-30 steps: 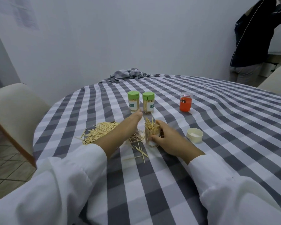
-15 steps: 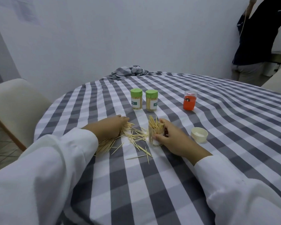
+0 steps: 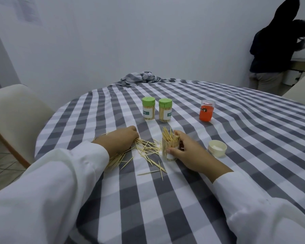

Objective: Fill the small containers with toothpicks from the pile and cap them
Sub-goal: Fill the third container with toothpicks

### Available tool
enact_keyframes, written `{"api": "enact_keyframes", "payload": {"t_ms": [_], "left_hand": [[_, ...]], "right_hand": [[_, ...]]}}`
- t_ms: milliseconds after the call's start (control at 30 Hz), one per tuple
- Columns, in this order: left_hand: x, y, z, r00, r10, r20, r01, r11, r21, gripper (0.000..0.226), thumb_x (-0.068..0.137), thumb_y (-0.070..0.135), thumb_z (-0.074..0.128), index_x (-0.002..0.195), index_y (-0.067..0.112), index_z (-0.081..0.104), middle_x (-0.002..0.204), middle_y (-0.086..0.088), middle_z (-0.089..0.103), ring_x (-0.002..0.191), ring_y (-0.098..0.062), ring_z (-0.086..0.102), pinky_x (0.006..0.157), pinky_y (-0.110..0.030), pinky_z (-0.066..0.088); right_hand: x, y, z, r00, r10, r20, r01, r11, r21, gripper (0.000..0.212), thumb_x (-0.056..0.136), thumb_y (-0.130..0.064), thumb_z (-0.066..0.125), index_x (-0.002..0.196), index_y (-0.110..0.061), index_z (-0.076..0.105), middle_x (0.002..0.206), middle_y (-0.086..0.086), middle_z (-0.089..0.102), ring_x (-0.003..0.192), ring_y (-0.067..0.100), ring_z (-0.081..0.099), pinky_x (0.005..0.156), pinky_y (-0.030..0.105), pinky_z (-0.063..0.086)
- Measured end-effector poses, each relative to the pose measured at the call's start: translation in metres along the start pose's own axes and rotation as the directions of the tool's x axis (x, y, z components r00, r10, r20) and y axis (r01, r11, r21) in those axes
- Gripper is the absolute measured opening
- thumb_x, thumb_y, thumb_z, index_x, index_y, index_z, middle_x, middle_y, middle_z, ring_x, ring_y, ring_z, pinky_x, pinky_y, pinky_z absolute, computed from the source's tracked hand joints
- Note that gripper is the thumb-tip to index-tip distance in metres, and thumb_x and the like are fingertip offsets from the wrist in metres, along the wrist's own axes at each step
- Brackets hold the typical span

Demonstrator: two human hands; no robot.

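A clear small container (image 3: 169, 150) stands upright on the checked tablecloth, with toothpicks sticking out of its open top at loose angles. My right hand (image 3: 187, 152) grips it from the right, thumb across its front. My left hand (image 3: 121, 140) lies on the toothpick pile (image 3: 144, 150), fingers curled down onto the sticks; whether it holds any is hidden. A white cap (image 3: 217, 148) lies open side up to the right. Two filled containers with green caps (image 3: 148, 110) (image 3: 165, 112) stand behind.
An orange jar (image 3: 206, 112) stands at the back right of the round table (image 3: 253, 138). A bunched cloth (image 3: 141, 78) lies at the far edge. A cream chair (image 3: 12, 117) is at the left. A person in dark clothes (image 3: 275, 50) stands at the far right.
My left hand has drawn back from beside the green-capped containers and come down onto the toothpick pile, spreading sticks. My right hand and the container have stayed put.
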State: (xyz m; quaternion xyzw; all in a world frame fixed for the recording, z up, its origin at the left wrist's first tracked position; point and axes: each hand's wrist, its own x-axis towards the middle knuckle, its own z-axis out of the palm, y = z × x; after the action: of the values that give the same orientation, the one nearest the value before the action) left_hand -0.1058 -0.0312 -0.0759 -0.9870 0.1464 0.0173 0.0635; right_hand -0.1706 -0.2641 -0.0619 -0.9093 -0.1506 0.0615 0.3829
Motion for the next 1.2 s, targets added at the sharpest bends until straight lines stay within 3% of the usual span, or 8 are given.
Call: {"api": "enact_keyframes", "payload": {"t_ms": [267, 400, 567, 667, 800, 900, 1033, 1200], "left_hand": [[-0.012, 0.008, 0.003, 0.982, -0.089, -0.166, 0.080, 0.995, -0.061, 0.027, 0.096, 0.011, 0.039, 0.119, 0.017, 0.052, 0.114, -0.006, 0.059, 0.101, -0.025, 0.057, 0.079, -0.032, 0.045], [-0.014, 0.014, -0.003, 0.946, -0.167, -0.277, 0.075, 0.946, -0.315, 0.008, 0.099, 0.017, 0.039, 0.098, 0.022, 0.045, 0.106, -0.005, 0.064, 0.090, -0.022, 0.057, 0.074, -0.035, 0.046], [-0.014, 0.041, -0.021, 0.869, -0.351, -0.347, -0.090, 0.580, -0.810, 0.015, 0.102, 0.021, 0.037, 0.096, 0.025, 0.051, 0.102, 0.002, 0.067, 0.099, -0.019, 0.060, 0.082, -0.033, 0.046], [-0.018, 0.062, -0.035, 0.841, -0.420, -0.341, -0.214, 0.320, -0.923, 0.016, 0.103, 0.022, 0.037, 0.103, 0.021, 0.053, 0.097, 0.008, 0.069, 0.105, -0.015, 0.060, 0.086, -0.025, 0.045], [-0.021, 0.084, -0.044, 0.851, -0.436, -0.292, -0.301, 0.049, -0.952, 0.016, 0.103, 0.022, 0.038, 0.099, 0.022, 0.054, 0.096, 0.008, 0.071, 0.110, -0.016, 0.061, 0.105, -0.041, 0.041], [-0.023, 0.097, -0.040, 0.875, -0.389, -0.288, -0.279, 0.081, -0.957, 0.018, 0.103, 0.026, 0.038, 0.101, 0.027, 0.056, 0.110, 0.009, 0.068, 0.115, -0.011, 0.057, 0.104, -0.032, 0.040], [-0.029, 0.111, -0.031, 0.896, -0.361, -0.258, -0.200, 0.191, -0.961, 0.030, 0.103, 0.029, 0.034, 0.122, 0.023, 0.057, 0.118, 0.009, 0.053, 0.094, 0.006, 0.051, 0.066, -0.005, 0.043], [-0.031, 0.113, -0.025, 0.901, -0.373, -0.222, -0.167, 0.174, -0.970, 0.042, 0.102, 0.043, 0.025, 0.138, 0.034, 0.044, 0.134, 0.011, 0.042, 0.122, -0.004, 0.037, 0.097, -0.024, 0.029]], "right_hand": [[-0.003, -0.002, -0.001, 1.000, 0.001, 0.004, -0.001, 1.000, -0.002, 0.067, 0.092, -0.029, 0.056, 0.148, -0.022, 0.019, 0.145, 0.000, 0.042, 0.126, 0.017, 0.047, 0.100, 0.028, 0.041], [-0.003, -0.002, -0.001, 1.000, -0.002, 0.010, 0.002, 1.000, 0.012, 0.066, 0.092, -0.028, 0.056, 0.147, -0.022, 0.019, 0.144, 0.000, 0.043, 0.126, 0.017, 0.047, 0.099, 0.027, 0.041], [-0.003, -0.002, -0.002, 1.000, -0.009, 0.011, 0.009, 1.000, 0.019, 0.065, 0.093, -0.028, 0.056, 0.147, -0.022, 0.021, 0.142, 0.000, 0.044, 0.123, 0.015, 0.048, 0.091, 0.021, 0.039], [-0.004, -0.001, -0.002, 1.000, -0.005, 0.012, 0.005, 0.999, 0.034, 0.064, 0.093, -0.027, 0.056, 0.146, -0.022, 0.022, 0.142, 0.000, 0.044, 0.123, 0.015, 0.048, 0.093, 0.022, 0.040], [-0.005, -0.001, -0.001, 1.000, -0.014, 0.004, 0.014, 0.999, 0.042, 0.061, 0.093, -0.025, 0.055, 0.145, -0.022, 0.024, 0.140, 0.000, 0.046, 0.121, 0.014, 0.049, 0.087, 0.018, 0.038], [-0.005, -0.002, -0.001, 1.000, -0.026, -0.002, 0.026, 0.998, 0.052, 0.058, 0.093, -0.025, 0.055, 0.144, -0.022, 0.026, 0.139, 0.000, 0.047, 0.111, 0.008, 0.049, 0.086, 0.018, 0.036], [-0.004, -0.001, 0.000, 0.999, -0.036, -0.005, 0.036, 0.998, 0.056, 0.060, 0.093, -0.026, 0.056, 0.144, -0.023, 0.026, 0.138, -0.001, 0.048, 0.105, 0.004, 0.047, 0.085, 0.017, 0.037], [-0.002, 0.002, 0.000, 0.999, -0.044, -0.005, 0.044, 0.998, 0.054, 0.061, 0.092, -0.026, 0.057, 0.144, -0.022, 0.026, 0.137, 0.000, 0.049, 0.107, 0.006, 0.049, 0.089, 0.021, 0.040]]}}
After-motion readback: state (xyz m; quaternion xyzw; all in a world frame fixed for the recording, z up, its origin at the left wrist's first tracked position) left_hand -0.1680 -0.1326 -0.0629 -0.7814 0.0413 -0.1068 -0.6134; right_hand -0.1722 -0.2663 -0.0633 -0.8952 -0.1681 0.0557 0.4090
